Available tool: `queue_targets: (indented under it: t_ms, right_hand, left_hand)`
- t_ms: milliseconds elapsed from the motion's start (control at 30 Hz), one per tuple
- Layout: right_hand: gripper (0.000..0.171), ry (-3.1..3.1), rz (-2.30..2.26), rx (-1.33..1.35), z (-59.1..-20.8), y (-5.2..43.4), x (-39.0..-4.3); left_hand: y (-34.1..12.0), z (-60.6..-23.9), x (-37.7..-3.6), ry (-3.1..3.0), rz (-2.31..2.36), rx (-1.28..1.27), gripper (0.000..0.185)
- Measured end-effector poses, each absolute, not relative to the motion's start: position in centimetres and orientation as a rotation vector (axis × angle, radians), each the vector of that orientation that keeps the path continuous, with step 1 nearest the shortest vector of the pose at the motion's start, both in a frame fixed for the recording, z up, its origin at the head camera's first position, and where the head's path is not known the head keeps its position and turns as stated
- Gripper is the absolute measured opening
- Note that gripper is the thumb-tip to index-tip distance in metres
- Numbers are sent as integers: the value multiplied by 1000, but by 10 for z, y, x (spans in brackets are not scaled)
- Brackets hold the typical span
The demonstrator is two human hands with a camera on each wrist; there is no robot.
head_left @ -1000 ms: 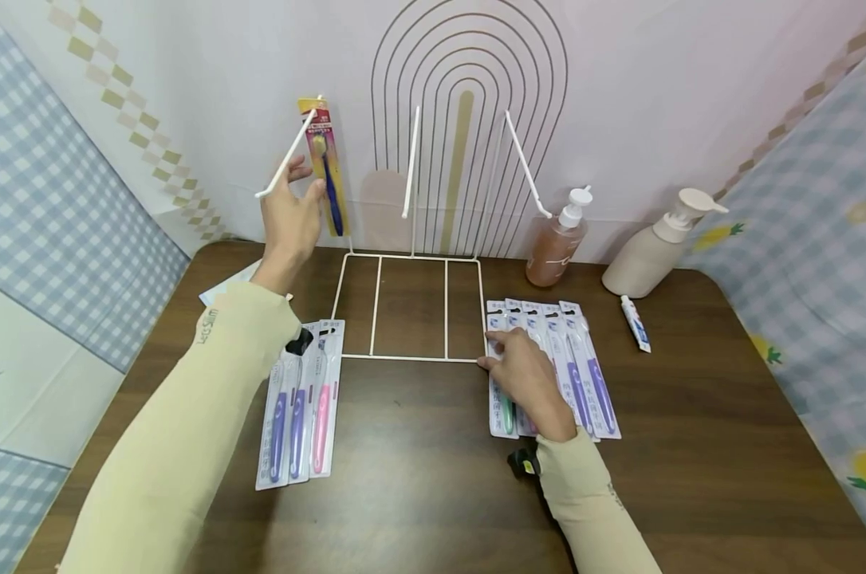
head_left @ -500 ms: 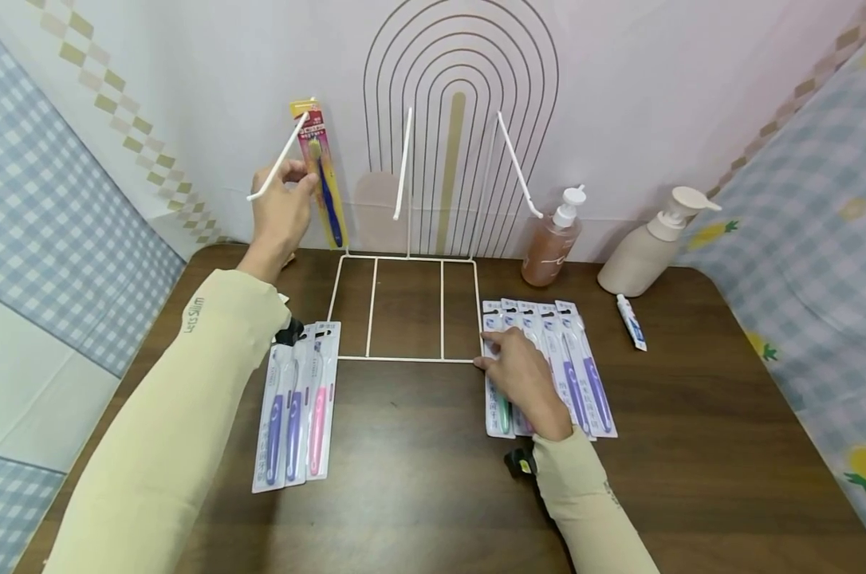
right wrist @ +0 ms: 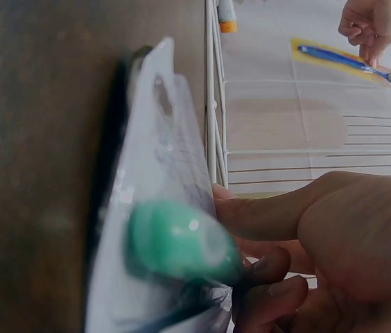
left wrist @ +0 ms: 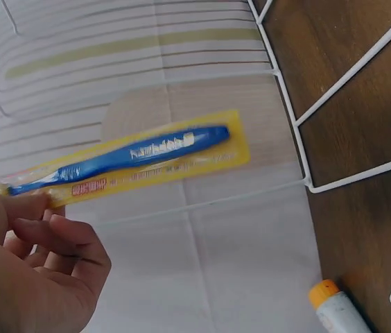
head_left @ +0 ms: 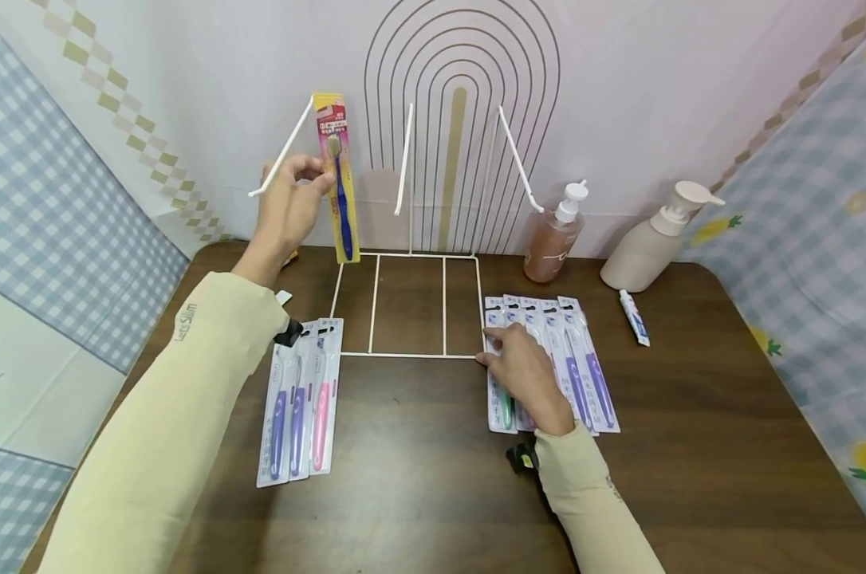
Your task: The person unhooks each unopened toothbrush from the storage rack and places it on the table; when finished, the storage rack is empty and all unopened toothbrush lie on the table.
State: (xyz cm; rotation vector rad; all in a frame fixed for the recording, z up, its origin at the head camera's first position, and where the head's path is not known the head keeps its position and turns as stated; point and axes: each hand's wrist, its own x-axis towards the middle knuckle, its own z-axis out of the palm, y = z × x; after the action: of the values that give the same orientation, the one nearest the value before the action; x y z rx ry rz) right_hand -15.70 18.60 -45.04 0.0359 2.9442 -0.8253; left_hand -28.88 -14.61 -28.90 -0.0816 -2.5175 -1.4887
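Observation:
My left hand (head_left: pixel 288 206) pinches the left edge of a toothbrush in a yellow and red package (head_left: pixel 343 209). The package hangs upright just right of the left prong (head_left: pixel 282 147) of a white wire rack (head_left: pixel 444 307). In the left wrist view, its blue handle (left wrist: pixel 147 149) points away from the fingers. My right hand (head_left: pixel 522 367) reaches over several packaged toothbrushes (head_left: pixel 592 383), its thumb and forefinger at the rack's right front corner. The right wrist view shows a green-handled toothbrush (right wrist: pixel 175 239) beside that hand; the remaining fingers curl under the palm.
Several packaged toothbrushes (head_left: pixel 321 414) lie at the left front. A pump bottle of amber liquid (head_left: pixel 551 247), a beige pump bottle (head_left: pixel 644 251) and a small toothpaste tube (head_left: pixel 634 317) stand or lie back right. Two more prongs (head_left: pixel 404 159) jut from the rack. A patterned curtain (head_left: pixel 619 96) backs the table.
My left hand has moved the yellow toothbrush package rightward, from behind the left prong to beside it. My right hand has kept its place at the rack's corner.

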Motion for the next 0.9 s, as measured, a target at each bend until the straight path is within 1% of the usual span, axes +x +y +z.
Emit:
queue_targets:
  t_ms: [133,200,367,600,900]
  right_hand:
    - [54,2937,-816,43,-454,186,-159]
    - [55,2952,-801,44,-465,191,-163]
    - [56,2951,-796,48,-478,198,-169]
    - [56,2955,-786,35,-482,198,-172]
    - [56,2968,-772,7,-483,199,-173]
  left_hand:
    - [-149,-291,-269,-2559,-1445,-179,26]
    - [-152,-295,-258,-2589,-1401,-215,27]
    - [-168,-309,-223,-2666,-1322,-220,31]
    - [-206,-341,-178,-2792,-1349,-67,34]
    - [-246,-377,-145,-2909,-1428,161,46]
